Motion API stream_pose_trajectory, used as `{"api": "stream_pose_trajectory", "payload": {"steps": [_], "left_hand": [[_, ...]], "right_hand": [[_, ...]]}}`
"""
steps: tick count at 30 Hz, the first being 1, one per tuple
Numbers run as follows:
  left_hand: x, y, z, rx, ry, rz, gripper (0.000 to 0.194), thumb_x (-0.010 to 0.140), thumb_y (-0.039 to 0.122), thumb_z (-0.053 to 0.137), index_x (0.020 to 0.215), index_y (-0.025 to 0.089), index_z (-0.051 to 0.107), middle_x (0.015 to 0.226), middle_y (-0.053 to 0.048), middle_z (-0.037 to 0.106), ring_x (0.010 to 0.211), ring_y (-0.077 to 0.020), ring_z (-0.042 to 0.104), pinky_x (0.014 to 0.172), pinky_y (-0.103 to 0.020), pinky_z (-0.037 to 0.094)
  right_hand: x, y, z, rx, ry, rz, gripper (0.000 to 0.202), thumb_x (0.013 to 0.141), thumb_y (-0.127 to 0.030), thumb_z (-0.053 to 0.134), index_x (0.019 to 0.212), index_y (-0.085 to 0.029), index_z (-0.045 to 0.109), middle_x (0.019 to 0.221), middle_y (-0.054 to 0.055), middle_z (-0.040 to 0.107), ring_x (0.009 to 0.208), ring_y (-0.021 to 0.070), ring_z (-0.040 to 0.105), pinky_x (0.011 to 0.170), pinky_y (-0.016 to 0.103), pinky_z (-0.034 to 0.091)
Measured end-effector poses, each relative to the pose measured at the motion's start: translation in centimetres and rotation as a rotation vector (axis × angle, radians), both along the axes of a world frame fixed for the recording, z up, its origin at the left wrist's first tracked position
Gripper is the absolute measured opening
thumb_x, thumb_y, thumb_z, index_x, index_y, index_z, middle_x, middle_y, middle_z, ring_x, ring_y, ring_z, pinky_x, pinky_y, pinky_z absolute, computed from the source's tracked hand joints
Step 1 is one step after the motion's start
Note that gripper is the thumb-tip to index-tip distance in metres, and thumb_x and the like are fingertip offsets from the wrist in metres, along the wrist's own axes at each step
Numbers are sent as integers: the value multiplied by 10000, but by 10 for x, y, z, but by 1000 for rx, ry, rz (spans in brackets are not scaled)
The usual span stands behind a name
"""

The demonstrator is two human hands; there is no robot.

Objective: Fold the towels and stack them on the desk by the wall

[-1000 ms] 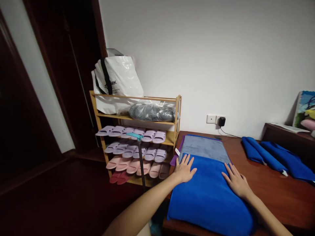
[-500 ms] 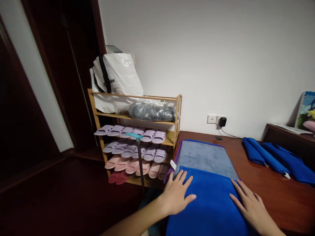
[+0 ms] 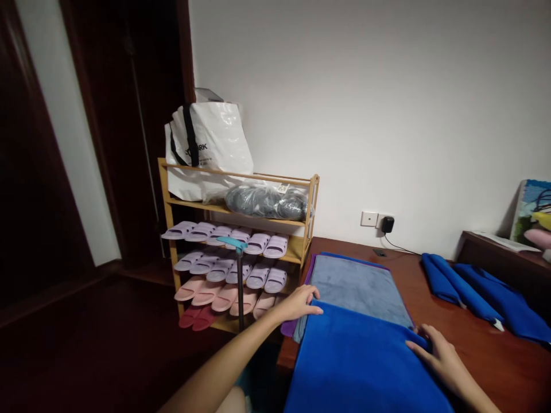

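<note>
A bright blue towel [image 3: 365, 361] lies over the near part of a grey-blue towel [image 3: 353, 284], with purple and blue edges of more cloth showing beneath. At the blue towel's far left corner is my left hand [image 3: 299, 304], its fingers and thumb closed on the edge. My right hand [image 3: 439, 350] grips the far right corner, where the cloth bunches slightly between thumb and fingers. Both hands have their backs partly towards me, so some fingertips are hidden.
A reddish-brown table [image 3: 469, 350] carries the towels. Rolled blue towels [image 3: 460, 287] lie at its right. To the left stands a wooden shoe rack [image 3: 307, 229] with slippers [image 3: 258, 244] and a white bag [image 3: 219, 137]. A blue-topped pole [image 3: 240, 275] stands before it.
Both hands lay flat with spread fingers on the blue towel; now they have closed on its far corners. The far edge is slightly lifted at the right. The view has shifted a little.
</note>
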State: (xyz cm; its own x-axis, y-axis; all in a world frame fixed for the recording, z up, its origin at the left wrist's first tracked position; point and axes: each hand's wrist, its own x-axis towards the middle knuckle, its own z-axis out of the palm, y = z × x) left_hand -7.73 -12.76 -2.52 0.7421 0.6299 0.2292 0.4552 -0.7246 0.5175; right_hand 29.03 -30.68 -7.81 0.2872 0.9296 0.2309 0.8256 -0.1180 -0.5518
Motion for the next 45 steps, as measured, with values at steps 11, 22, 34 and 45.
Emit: {"api": "stream_pose_trajectory", "payload": {"steps": [11, 22, 34, 45], "left_hand": [[-13, -11, 36, -142, -251, -100, 233, 832, 403, 576, 785, 190, 494, 772, 26, 509, 743, -141, 492, 692, -232, 388], [-19, -57, 107, -461, -800, -110, 351, 803, 452, 653, 830, 217, 393, 501, 107, 444, 401, -72, 424, 405, -152, 286], [-10, -52, 168, -262, -927, -116, 339, 773, 408, 705, 817, 191, 448, 517, 89, 476, 419, -58, 432, 427, -150, 298], [7, -26, 202, -415, -1135, -135, 415, 621, 355, 819, 790, 177, 485, 630, 42, 595, 542, -83, 545, 521, -166, 421]], "right_hand": [[-13, -18, 29, 358, 351, -53, 443, 700, -584, 621, 705, -211, 383, 656, -36, 426, 598, 95, 408, 532, 198, 381], [-30, -56, 120, 533, 457, -295, 508, 481, -611, 718, 822, -234, 695, 913, 35, 686, 905, 261, 615, 817, 328, 528], [-42, -48, 198, 734, 281, -348, 499, 587, -569, 717, 888, -172, 706, 689, -7, 614, 586, 91, 485, 530, 200, 406], [-27, 14, 233, 805, 386, -151, 491, 619, -548, 716, 904, -150, 684, 734, 17, 609, 632, 98, 501, 579, 223, 404]]}}
